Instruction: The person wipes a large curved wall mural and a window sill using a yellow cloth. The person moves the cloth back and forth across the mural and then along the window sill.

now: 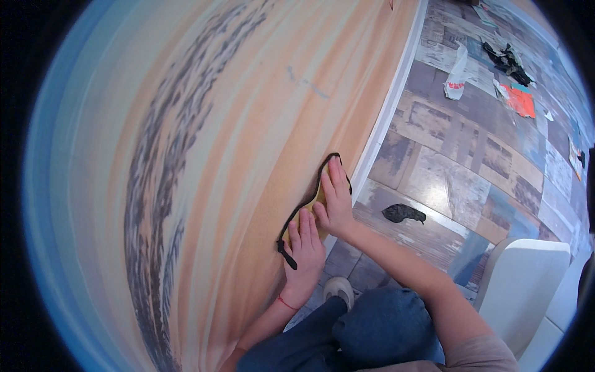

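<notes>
A flat yellow piece with a wavy black edge (319,194) lies against the wall, just above the white skirting board. My left hand (304,245) rests flat on its lower part, fingers stretched out. Farther up, my right hand (335,201) presses flat on the same piece, its thumb a little apart from the fingers. Both hands cover much of the piece, so its full shape is hidden. Around it, the wall (248,155) carries a painted or printed pattern of orange and cream streaks with a dark band.
The white skirting board (390,111) divides wall from patchwork plank floor (434,167). A black scrap (403,214) lies near my right forearm. Farther off are a white bag (457,74), crumpled black material (508,64) and an orange packet (519,101). White furniture (524,291) stands at the lower right.
</notes>
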Tool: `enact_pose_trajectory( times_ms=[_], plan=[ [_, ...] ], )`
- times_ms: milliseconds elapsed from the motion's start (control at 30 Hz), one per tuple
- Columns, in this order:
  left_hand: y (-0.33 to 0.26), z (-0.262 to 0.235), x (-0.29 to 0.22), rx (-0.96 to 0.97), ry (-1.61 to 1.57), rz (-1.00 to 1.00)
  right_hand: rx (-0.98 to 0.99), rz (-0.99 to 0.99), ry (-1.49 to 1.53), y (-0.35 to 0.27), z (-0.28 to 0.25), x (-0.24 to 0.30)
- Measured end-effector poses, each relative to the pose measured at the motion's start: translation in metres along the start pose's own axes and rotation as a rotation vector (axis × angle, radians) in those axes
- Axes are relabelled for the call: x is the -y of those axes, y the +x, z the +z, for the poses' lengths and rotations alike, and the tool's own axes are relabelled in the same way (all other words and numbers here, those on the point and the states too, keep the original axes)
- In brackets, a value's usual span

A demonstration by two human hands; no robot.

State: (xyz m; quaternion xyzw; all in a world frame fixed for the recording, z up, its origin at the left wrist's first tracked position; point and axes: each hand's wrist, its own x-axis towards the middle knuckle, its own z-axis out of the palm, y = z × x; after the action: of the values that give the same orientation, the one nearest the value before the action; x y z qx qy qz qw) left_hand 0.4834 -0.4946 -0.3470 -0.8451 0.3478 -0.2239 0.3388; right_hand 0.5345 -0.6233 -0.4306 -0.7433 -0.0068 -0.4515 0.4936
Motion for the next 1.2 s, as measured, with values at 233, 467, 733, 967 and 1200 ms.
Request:
enact_pose_trajectory(
  times_ms=[233, 467, 733, 967, 1200],
  plan=[
    [0.026, -0.041, 0.045, -0.206, -0.242, -0.291, -0.066, -0.196, 0.010, 0.100, -0.007, 0.059],
    [0.030, -0.039, 0.047, -0.280, -0.095, -0.336, -0.076, -0.355, 0.007, 0.129, -0.001, 0.067],
    [0.016, -0.010, 0.008, -0.065, -0.171, -0.024, -0.098, -0.017, 0.011, 0.026, 0.007, 0.000],
    [0.046, -0.077, 0.082, -0.388, -0.291, -0.425, -0.063, -0.323, -0.001, 0.159, -0.005, 0.098],
    [0.058, -0.070, 0.080, -0.304, -0.006, -0.362, -0.089, -0.331, 0.045, 0.167, -0.001, 0.098]
  ],
)
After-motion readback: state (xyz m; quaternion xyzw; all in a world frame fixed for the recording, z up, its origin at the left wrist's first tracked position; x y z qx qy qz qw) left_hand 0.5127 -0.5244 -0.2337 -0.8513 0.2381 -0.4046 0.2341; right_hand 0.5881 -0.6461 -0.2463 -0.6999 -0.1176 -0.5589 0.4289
